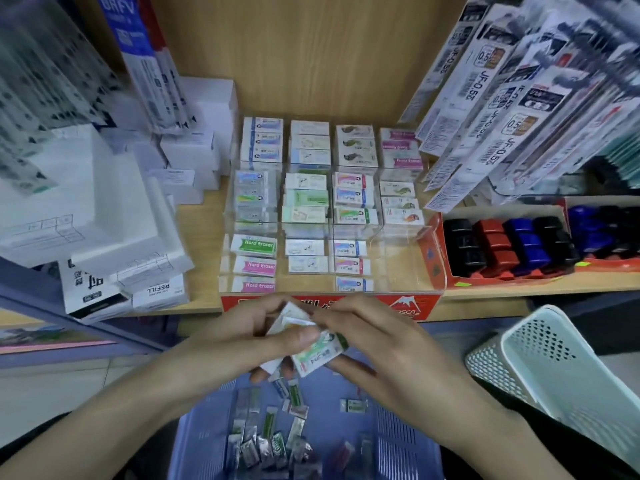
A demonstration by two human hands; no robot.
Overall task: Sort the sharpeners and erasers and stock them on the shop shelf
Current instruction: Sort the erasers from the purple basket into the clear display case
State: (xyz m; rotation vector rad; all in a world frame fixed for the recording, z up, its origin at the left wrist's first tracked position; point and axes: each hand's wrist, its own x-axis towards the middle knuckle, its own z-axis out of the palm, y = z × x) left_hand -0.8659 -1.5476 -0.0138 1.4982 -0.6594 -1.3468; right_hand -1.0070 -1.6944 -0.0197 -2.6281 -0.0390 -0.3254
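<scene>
head view, close, facing down toward shelf

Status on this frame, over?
Both busy: left hand, right hand hold wrapped erasers. More loose erasers in blue basket. Nothing blocking display case.

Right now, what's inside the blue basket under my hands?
Loose wrapped erasers lie scattered on the blue basket floor. The left hand and right hand, holding more erasers, cover its far end, hiding what lies there.
</scene>
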